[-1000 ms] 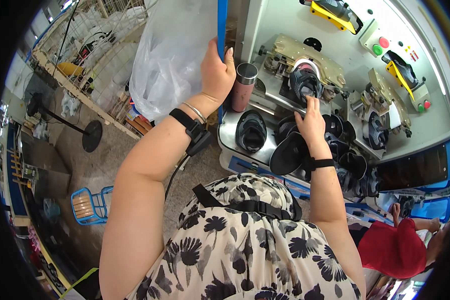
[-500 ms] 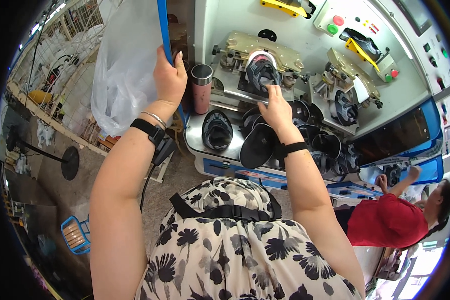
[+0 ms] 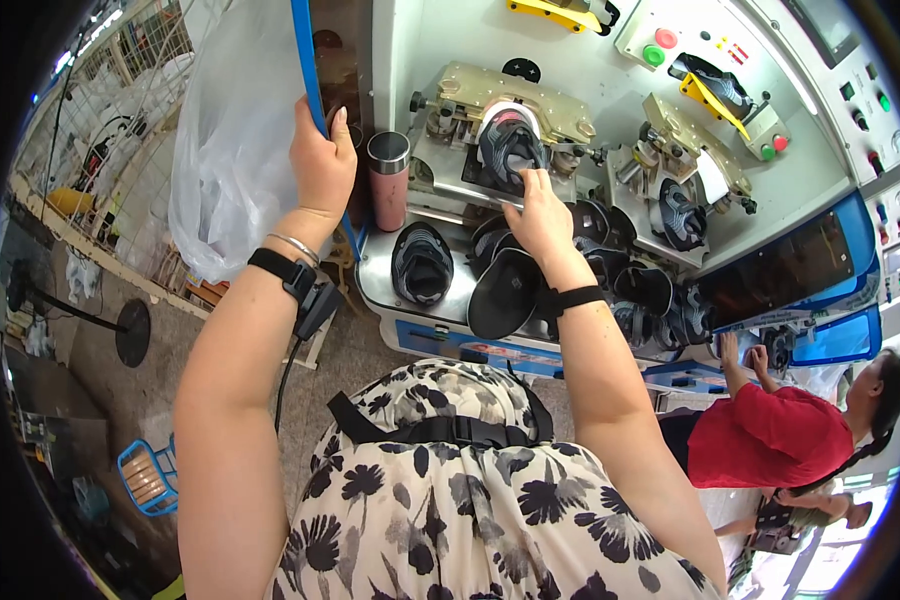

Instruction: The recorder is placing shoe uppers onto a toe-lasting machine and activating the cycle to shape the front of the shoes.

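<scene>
My left hand [image 3: 320, 158] is closed round the blue edge of a tall machine door [image 3: 308, 65]. My right hand [image 3: 542, 216] holds the open rear of a dark grey knit shoe upper [image 3: 511, 143], its fingertips at the opening. That upper rests on the metal clamp fixture [image 3: 475, 97] of the left station, toe pointing away from me. Below it on the metal ledge stands a single dark shoe upper [image 3: 422, 264]. Beside that lie several more dark uppers, one with its black sole side [image 3: 504, 296] facing me.
A pink tumbler [image 3: 389, 185] stands between the door and the left fixture. A second fixture [image 3: 692, 145] to the right bears another upper [image 3: 681, 215]. A clear plastic bag [image 3: 232, 170] hangs at left. A co-worker in red [image 3: 770, 435] is at work on the right.
The whole view has shifted slightly. Both my hands keep their grips on the door and the upper. The co-worker's hands have come lower, and another person shows at the lower right.
</scene>
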The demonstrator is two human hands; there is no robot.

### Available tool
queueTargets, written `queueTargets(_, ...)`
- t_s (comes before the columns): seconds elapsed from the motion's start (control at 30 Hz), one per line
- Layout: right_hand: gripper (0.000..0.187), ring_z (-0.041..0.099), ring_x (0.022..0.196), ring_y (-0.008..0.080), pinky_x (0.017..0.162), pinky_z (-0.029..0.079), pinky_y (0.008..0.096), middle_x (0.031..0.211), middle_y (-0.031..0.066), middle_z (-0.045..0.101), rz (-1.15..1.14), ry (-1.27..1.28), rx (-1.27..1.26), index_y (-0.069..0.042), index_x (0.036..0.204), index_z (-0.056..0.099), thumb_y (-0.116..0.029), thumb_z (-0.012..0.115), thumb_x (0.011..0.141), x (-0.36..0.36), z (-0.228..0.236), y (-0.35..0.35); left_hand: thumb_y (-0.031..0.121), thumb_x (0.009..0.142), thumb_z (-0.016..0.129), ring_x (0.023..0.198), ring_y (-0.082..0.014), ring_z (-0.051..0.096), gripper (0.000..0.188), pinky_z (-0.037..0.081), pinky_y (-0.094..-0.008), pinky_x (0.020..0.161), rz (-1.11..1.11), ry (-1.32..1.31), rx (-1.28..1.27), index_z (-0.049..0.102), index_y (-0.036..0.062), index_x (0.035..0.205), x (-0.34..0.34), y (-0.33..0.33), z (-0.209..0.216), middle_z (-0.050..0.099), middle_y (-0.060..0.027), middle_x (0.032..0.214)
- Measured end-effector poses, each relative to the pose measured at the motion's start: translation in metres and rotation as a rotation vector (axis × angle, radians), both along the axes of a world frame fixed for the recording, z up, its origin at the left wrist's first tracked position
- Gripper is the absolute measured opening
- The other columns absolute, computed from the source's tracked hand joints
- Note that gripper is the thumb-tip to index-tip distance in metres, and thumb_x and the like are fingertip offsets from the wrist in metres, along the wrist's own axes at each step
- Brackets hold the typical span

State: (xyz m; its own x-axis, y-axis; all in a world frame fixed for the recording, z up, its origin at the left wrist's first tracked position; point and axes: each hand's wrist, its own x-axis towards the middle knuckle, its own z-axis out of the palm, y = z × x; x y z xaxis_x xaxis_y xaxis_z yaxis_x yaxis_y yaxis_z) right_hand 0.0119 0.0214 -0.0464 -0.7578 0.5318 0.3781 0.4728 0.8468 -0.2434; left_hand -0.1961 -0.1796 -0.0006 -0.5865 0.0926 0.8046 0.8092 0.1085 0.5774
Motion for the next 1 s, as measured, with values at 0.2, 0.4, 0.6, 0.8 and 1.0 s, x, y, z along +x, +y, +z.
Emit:
queueTargets(0.2,0.045,0.065,0.09,0.0365,0.072,0.054,0.0451,0.113,0.0129,0.054,-0.01,0.047,-0.023,-0.006,0.117,0.049,-0.02,0.072,0.081,-0.005,-0.006,0.003,0.012,0.095,0.059,0.084,-0.04,0.066,0.029,0.052,-0.0423,0.072,0.042,0.003,-0.013,0.049,-0.0006,0.119,0.001,0.001,-0.001,0.066,-0.0205,0.093)
queueTargets(0.4,0.048,0.064,0.089,0.0373,0.071,0.053,0.0449,0.113,0.0141,0.052,-0.011,0.036,-0.043,-0.004,0.118,0.047,-0.02,0.073,0.081,-0.013,-0.016,0.001,0.014,0.096,0.06,0.079,-0.039,0.064,0.026,0.051,-0.0403,0.068,0.066,0.057,-0.006,0.05,-0.0033,0.112,-0.001,0.0,-0.002,0.064,-0.0212,0.091)
queueTargets(0.6,0.049,0.064,0.09,0.0362,0.071,0.054,0.0445,0.113,0.0137,0.052,0.019,0.059,-0.056,-0.004,0.118,0.047,-0.017,0.074,0.079,-0.021,-0.026,0.005,0.018,0.095,0.063,0.085,-0.0357,0.063,0.036,0.05,-0.0385,0.076,0.125,0.07,-0.008,0.05,-0.0069,0.117,-0.005,0.002,-0.011,0.063,-0.0206,0.098)
queueTargets(0.8,0.052,0.063,0.093,0.0392,0.075,0.054,0.0461,0.116,0.0174,0.051,0.016,0.065,-0.069,-0.004,0.122,0.048,-0.015,0.074,0.078,-0.023,-0.024,0.01,0.019,0.095,0.065,0.108,-0.0363,0.059,0.051,0.045,-0.0384,0.097,0.326,0.067,-0.059,0.046,-0.0129,0.13,-0.009,0.008,-0.025,0.06,-0.0284,0.12)
queueTargets(1.0,0.06,0.064,0.092,0.0361,0.075,0.055,0.0434,0.113,0.0187,0.051,0.042,-0.045,-0.238,-0.005,0.119,0.047,-0.021,0.08,0.071,-0.035,-0.036,0.015,0.011,0.094,0.065,0.101,-0.0313,0.063,0.036,0.051,-0.04,0.088,0.206,0.073,-0.04,0.056,-0.0109,0.122,-0.021,-0.005,-0.024,0.062,-0.0253,0.118)
